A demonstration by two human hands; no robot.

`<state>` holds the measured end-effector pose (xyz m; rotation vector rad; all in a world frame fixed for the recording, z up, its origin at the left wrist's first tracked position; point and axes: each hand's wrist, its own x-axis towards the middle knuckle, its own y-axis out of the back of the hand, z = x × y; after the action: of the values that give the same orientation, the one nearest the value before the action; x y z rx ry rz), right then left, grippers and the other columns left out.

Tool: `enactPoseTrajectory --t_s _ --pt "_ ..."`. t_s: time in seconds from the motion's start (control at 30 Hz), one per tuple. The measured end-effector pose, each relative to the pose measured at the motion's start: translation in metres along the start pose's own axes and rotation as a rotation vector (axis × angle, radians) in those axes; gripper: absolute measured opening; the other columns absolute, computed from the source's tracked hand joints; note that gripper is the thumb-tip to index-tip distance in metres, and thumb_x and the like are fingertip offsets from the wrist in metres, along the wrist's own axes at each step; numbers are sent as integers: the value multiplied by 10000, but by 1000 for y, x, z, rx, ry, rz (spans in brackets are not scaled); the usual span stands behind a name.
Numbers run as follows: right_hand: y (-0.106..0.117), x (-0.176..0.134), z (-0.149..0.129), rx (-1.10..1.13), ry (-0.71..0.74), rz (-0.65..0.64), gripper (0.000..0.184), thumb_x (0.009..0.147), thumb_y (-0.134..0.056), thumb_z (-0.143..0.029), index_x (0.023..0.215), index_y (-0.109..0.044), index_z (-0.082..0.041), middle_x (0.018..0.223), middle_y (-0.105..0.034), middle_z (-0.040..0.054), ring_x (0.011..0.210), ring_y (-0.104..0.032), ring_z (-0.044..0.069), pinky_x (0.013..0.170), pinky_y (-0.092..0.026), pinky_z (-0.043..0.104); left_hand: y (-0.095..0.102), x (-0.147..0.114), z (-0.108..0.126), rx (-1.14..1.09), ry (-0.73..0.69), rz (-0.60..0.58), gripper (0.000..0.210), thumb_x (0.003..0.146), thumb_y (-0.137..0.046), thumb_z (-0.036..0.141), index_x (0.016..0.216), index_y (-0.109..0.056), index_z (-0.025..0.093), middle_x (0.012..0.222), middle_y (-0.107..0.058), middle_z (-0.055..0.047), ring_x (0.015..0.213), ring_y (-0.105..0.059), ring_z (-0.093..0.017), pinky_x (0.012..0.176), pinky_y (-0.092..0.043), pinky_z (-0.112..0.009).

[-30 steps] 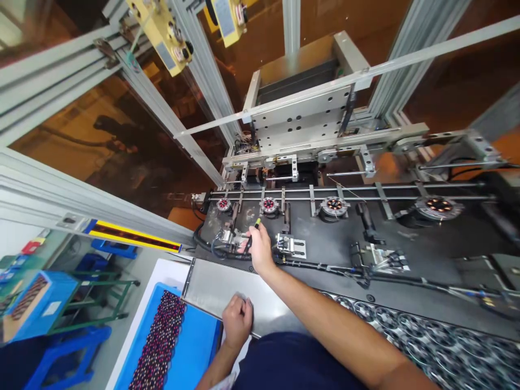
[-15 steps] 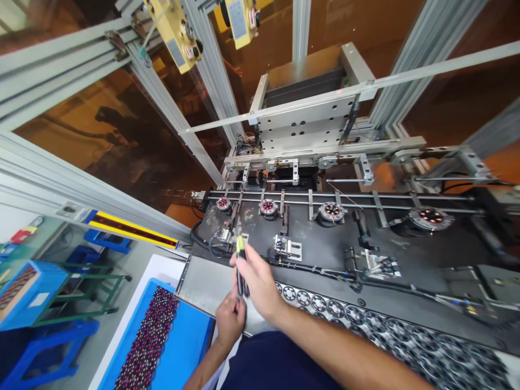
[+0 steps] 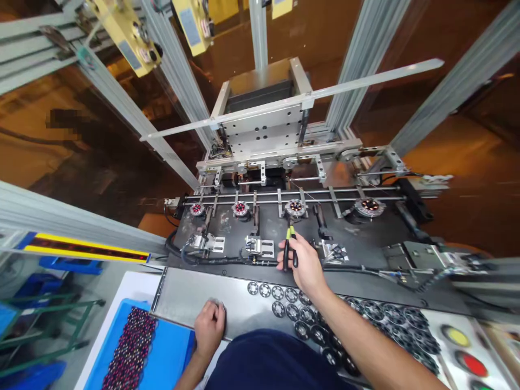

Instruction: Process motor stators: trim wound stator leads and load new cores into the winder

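Observation:
My right hand (image 3: 306, 265) is wrapped around pliers (image 3: 286, 257) with black and lime-green handles. Their jaws point away from me, close to the third round fixture (image 3: 296, 208), which carries a wound part with copper coils; whether they touch it I cannot tell. My left hand (image 3: 210, 326) is a loose fist at the near edge of the steel ledge (image 3: 182, 287); the curled fingers hide whatever may be in them. Two fixtures to the left carry red-marked parts (image 3: 241, 208), and a fourth fixture (image 3: 369, 206) at the right holds a copper-coloured one.
Rows of dark ring-shaped parts (image 3: 278, 293) lie on the ledge beneath my right forearm. A blue tray (image 3: 166, 346) with many red-and-black parts stands at the left. Metal clamps (image 3: 260, 247), cables and guide rods line the black machine bed. Yellow and red buttons (image 3: 473, 364) sit at lower right.
My right hand has carried the pliers rightward and forward to the third fixture. My left hand has parted from the right and sits lower at the left. The view has shifted right.

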<state>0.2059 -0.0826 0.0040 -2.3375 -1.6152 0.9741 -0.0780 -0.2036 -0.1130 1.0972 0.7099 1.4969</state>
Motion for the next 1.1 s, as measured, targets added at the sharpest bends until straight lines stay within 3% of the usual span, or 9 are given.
enactPoseTrajectory --t_s 0.47,0.57,0.63,0.7,0.77,0.87,0.97,1.1 --pt "-4 7 -1 81 9 -15 328 699 -734 -434 809 -538 -195 723 -585 -40 472 -535 89 350 -434 177 -4 -3 -6 41 -16 -1 372 955 -424 297 594 -363 230 551 -440 29 494 -469 -122 535 -345 -259" --pt "-6 -18 -10 76 -22 -102 344 702 -749 -454 806 -556 -189 747 -577 -26 450 -507 84 315 -406 182 -5 -3 -6 45 -20 3 370 957 -415 298 597 -357 232 550 -439 30 494 -472 -122 538 -351 -257" --pt "2 -48 -22 46 -95 -243 366 707 -774 -449 893 -625 -171 783 -594 3 432 -500 89 296 -396 201 -5 -3 -6 45 -18 4 368 956 -413 301 599 -355 232 551 -440 30 496 -477 -124 540 -354 -257" --pt "18 -78 -41 20 -166 -419 459 739 -772 -468 1075 -665 -174 813 -606 27 430 -494 86 306 -385 201 -6 -4 -7 44 -14 4 366 955 -414 305 601 -356 232 554 -445 29 499 -481 -125 542 -356 -258" --pt "42 -95 -61 16 -119 -457 550 778 -741 -512 1228 -639 -213 861 -623 50 458 -501 88 342 -394 204 -6 -4 -7 37 -10 2 365 954 -420 313 604 -358 232 558 -449 29 501 -483 -126 548 -361 -259" --pt "81 -84 -87 -19 33 -254 530 763 -747 -505 1212 -642 -245 902 -653 60 514 -557 133 417 -472 256 -5 -6 -7 19 -6 3 367 953 -432 327 604 -367 232 561 -453 29 504 -483 -128 559 -364 -264" --pt "114 -49 -96 -41 11 8 432 657 -797 -434 1013 -658 -232 822 -671 36 555 -603 191 412 -496 286 -4 -6 -7 -4 -9 6 377 950 -443 345 596 -373 232 556 -453 30 503 -483 -131 561 -361 -268" --pt "135 -15 -89 -43 -4 103 369 650 -753 -405 944 -630 -219 773 -677 25 519 -594 185 386 -478 277 -4 -5 -7 -22 -14 11 390 943 -453 368 585 -381 232 547 -451 31 500 -482 -133 552 -354 -270"
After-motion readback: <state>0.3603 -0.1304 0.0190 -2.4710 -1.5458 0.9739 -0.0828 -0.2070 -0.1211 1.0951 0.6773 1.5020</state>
